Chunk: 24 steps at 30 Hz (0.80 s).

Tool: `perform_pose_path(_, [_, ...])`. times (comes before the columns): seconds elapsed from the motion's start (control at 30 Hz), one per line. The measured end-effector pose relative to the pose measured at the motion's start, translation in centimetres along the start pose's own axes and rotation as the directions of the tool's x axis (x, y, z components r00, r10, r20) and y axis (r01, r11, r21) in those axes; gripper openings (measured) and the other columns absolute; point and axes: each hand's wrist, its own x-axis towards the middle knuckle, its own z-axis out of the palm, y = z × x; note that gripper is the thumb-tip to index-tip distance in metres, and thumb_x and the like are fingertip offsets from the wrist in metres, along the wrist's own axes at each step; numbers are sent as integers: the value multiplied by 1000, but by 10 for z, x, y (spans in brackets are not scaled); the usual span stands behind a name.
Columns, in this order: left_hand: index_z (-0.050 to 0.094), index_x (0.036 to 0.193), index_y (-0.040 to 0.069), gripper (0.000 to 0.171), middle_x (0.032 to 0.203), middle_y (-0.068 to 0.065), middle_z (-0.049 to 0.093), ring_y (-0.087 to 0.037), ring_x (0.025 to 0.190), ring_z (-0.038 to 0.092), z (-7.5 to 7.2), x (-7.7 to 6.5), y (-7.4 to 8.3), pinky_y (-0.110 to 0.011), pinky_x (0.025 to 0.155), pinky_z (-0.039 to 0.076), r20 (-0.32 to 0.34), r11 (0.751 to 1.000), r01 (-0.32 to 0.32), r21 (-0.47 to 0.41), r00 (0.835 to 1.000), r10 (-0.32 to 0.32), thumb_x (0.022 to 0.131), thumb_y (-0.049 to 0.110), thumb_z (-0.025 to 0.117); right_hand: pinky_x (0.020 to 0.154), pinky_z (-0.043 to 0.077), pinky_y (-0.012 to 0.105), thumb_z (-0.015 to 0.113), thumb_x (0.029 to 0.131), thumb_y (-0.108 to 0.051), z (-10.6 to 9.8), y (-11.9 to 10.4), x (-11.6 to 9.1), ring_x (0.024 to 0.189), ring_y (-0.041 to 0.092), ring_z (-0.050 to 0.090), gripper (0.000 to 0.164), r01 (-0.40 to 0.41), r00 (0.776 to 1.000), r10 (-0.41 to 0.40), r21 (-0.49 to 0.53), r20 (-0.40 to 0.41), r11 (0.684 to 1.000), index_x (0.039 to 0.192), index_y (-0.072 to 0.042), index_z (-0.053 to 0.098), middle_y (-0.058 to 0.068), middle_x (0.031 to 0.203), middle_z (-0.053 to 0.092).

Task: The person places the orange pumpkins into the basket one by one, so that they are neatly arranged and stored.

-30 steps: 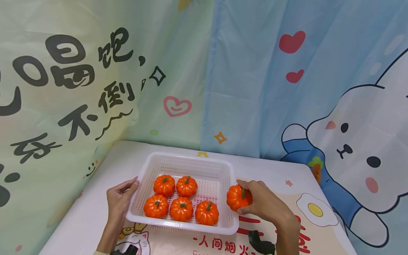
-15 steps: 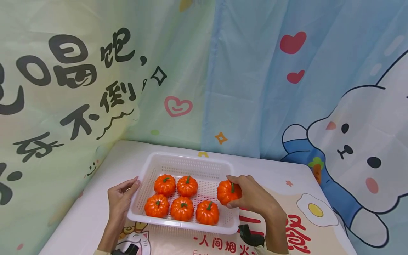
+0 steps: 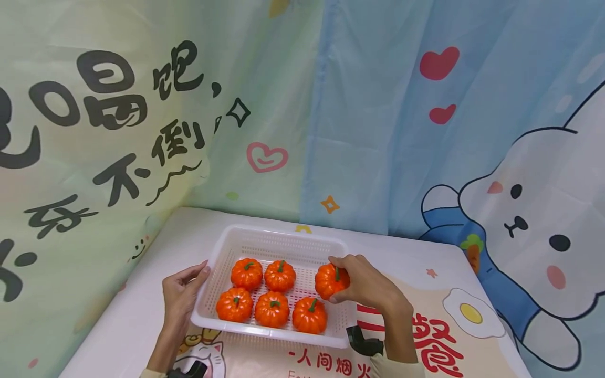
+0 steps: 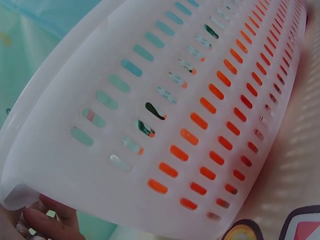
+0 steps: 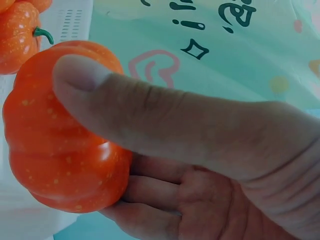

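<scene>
A white plastic basket [image 3: 274, 334] with slotted walls holds several small orange pumpkins [image 3: 235, 304] with green stems. At its left end my left hand [image 3: 181, 294] grips the rim; the left wrist view shows the fingers [image 4: 52, 222] curled by the basket's corner. My right hand [image 3: 373, 286] holds one more pumpkin [image 3: 327, 282] over the basket's right part. In the right wrist view, the thumb [image 5: 105, 95] lies across this pumpkin's near side, while the other fingers reach behind it, their tips hidden.
The basket stands on a white table [image 3: 383, 252] with a printed mat [image 3: 255, 359] along its front. Behind hang printed curtains [image 3: 350, 131], close to the table's back edge. Black wrist straps [image 3: 364, 344] sit on the forearms.
My right hand has carried its pumpkin leftward, from beside the basket's right rim to over the inside. My left hand keeps its grip on the rim.
</scene>
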Motion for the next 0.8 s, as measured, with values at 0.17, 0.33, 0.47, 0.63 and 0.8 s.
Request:
perform_pose_path(0.17, [75, 136, 1, 39, 121, -7, 83, 1, 82, 76, 1, 0, 1, -20, 74, 65, -1, 1000, -1, 4, 1000, 1, 104, 24, 77, 89, 66, 37, 100, 77, -19, 3, 1, 4, 110, 21, 56, 81, -24, 1000, 24, 14, 0, 1000, 149, -5, 67, 5, 119, 73])
perform_pose_path(0.33, [74, 136, 1, 40, 122, -9, 82, 2, 81, 76, 1, -1, 0, -20, 74, 65, -3, 1000, -2, 7, 1000, 2, 104, 24, 77, 94, 65, 40, 100, 77, -19, 6, 3, 10, 111, 21, 57, 80, -13, 1000, 12, 18, 14, 1000, 148, -6, 68, 4, 121, 74])
perform_pose_path(0.47, [75, 136, 2, 39, 118, -4, 83, 2, 81, 76, 1, 0, -1, -20, 74, 65, -5, 1000, 2, 1, 1000, -2, 104, 24, 77, 100, 64, 43, 100, 77, -18, 7, 5, 16, 113, 22, 57, 79, 8, 1000, -8, 10, 19, 1000, 148, -5, 68, 5, 124, 75])
perform_pose_path(0.63, [74, 137, 1, 40, 124, -10, 82, 1, 81, 76, 1, 0, -1, -20, 74, 65, 2, 1000, -2, 0, 1000, 2, 104, 23, 77, 102, 63, 45, 100, 77, -17, 9, 7, 22, 114, 22, 58, 78, 15, 1000, -15, 2, 22, 1000, 148, -4, 68, 7, 127, 75])
perform_pose_path(0.8, [74, 136, 1, 39, 122, -8, 83, 0, 82, 76, 1, 0, -1, -20, 74, 65, 2, 1000, -5, -6, 1000, 5, 104, 23, 77, 107, 61, 48, 100, 77, -18, 12, 7, 28, 116, 23, 58, 81, 39, 999, -38, -20, 31, 999, 149, -1, 66, 10, 129, 72])
